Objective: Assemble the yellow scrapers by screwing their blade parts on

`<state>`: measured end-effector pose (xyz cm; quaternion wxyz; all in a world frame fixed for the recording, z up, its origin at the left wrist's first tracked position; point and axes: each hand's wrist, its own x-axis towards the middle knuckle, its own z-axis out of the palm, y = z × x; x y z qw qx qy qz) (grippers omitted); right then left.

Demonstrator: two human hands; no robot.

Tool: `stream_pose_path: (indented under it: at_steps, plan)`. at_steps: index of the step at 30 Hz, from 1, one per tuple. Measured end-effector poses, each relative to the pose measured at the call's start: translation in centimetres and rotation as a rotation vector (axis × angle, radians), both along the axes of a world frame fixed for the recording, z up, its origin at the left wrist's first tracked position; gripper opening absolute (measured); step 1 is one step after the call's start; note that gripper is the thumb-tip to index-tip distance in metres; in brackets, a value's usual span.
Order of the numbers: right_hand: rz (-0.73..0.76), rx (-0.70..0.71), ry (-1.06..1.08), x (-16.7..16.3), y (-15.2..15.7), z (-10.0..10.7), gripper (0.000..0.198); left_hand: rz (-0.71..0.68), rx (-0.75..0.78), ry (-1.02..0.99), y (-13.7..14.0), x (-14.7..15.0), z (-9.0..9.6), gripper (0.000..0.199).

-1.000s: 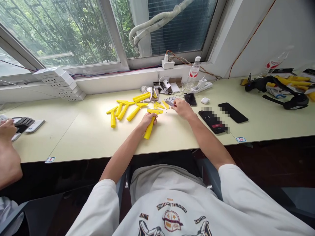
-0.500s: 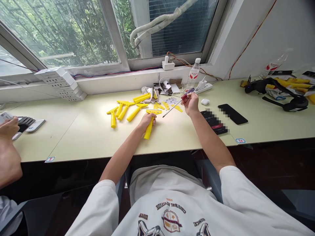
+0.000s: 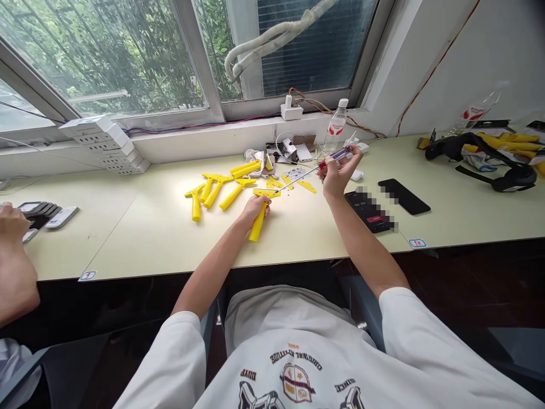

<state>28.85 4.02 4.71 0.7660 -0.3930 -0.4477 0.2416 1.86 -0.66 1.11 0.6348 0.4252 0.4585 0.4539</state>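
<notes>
My left hand (image 3: 254, 210) is closed round a yellow T-shaped scraper (image 3: 256, 226), its wide head pointing away from me. In my right hand (image 3: 338, 177) is a screwdriver (image 3: 334, 155) with a red and purple see-through handle. Its long shaft slants down to the left, and the tip is at the right end of the scraper's head; whether it sits in a screw I cannot tell. Several more yellow scrapers (image 3: 232, 195) lie to the left. Loose yellow blade-shaped plates (image 3: 306, 186) and tiny parts lie beyond my hands, by a printed sheet (image 3: 293, 174).
A water bottle (image 3: 336, 128) stands by the window wall. To the right lie a phone with a lit screen (image 3: 367, 211), a black phone (image 3: 403, 196) and a black headset (image 3: 506, 165). At the left, another person's hand (image 3: 12, 224) is near grey-white devices (image 3: 62, 218).
The screwdriver has swung up and left, so its tip now meets the scraper's head. My right hand has shifted toward the handle's end. The left hand has stayed put.
</notes>
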Motion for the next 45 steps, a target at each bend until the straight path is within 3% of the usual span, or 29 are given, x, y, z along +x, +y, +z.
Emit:
stream_pose_path:
  at_steps: [11,17,24,34,39,42,45]
  plan:
    - [0.051,-0.089,-0.244,0.0,-1.0,0.4,0.083,-0.015,-0.008,0.016,0.1,-0.2,0.0,0.023]
    - [0.055,-0.103,-0.252,-0.3,-1.5,0.7,0.089,-0.025,-0.006,0.031,-0.2,-0.1,0.3,0.020]
    - [0.037,-0.031,-0.148,-1.1,-1.8,0.6,0.074,-0.017,-0.009,0.046,-0.3,-0.1,0.6,0.017]
    - [0.039,-0.007,-0.233,-0.9,-1.7,-0.7,0.089,0.014,-0.040,0.110,0.0,0.2,0.4,0.019]
    - [0.018,0.088,-0.336,-1.2,-1.1,-1.8,0.098,0.050,-0.043,0.144,0.1,0.4,0.3,0.016]
    - [0.061,0.063,-0.418,-1.2,-1.0,-2.1,0.101,0.058,-0.033,0.137,0.3,0.3,0.0,0.014]
    - [0.098,0.133,-0.381,-1.0,-0.8,-2.6,0.099,0.045,-0.031,0.155,0.4,0.1,-0.2,0.013]
